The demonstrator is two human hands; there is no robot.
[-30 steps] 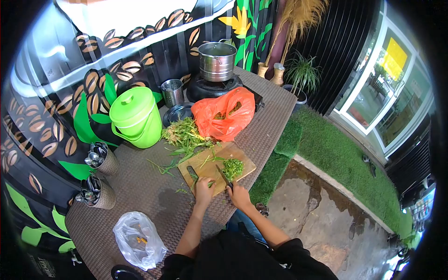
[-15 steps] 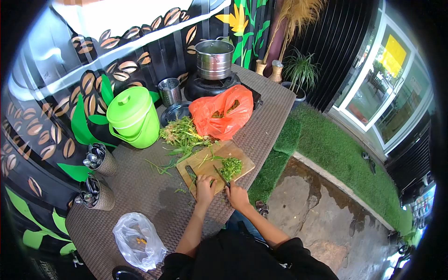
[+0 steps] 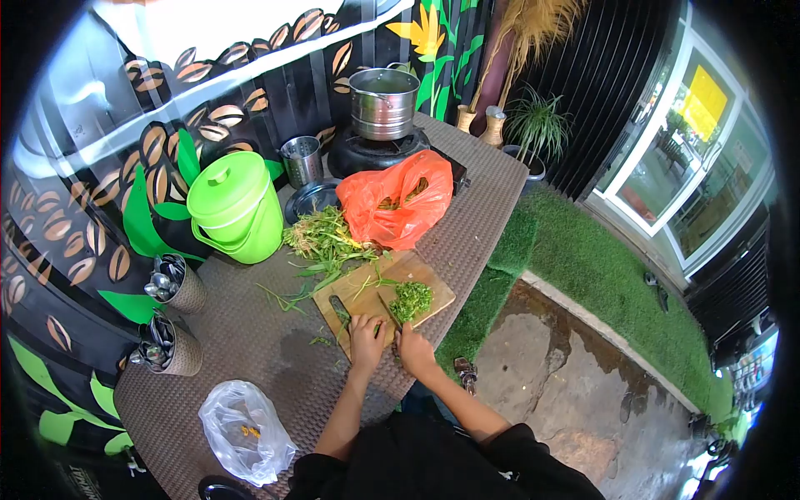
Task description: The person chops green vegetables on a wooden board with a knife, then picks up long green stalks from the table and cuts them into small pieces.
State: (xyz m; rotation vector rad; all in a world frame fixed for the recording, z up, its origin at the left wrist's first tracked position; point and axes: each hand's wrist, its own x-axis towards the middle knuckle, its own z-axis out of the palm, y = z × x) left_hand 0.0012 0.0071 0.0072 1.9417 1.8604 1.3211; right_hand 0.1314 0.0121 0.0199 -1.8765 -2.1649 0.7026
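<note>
A wooden cutting board lies near the table's front edge. My right hand is closed round the handle of a knife, its blade slanting up and left over the board. Just left of the blade, my left hand rests on the board with fingers curled over green stems, mostly hidden under them. Chopped greens are heaped to the right of the blade. Uncut leafy greens lie in a loose pile beyond the board, some strands reaching onto it.
Behind the board sits an orange plastic bag. A steel pot stands on a burner. To the left are a lidded green bucket, a metal cup and cutlery holders. A clear plastic bag lies in front.
My right hand has shifted slightly left and down toward me, bringing the knife closer to my left hand. The left hand stays in nearly the same spot.
</note>
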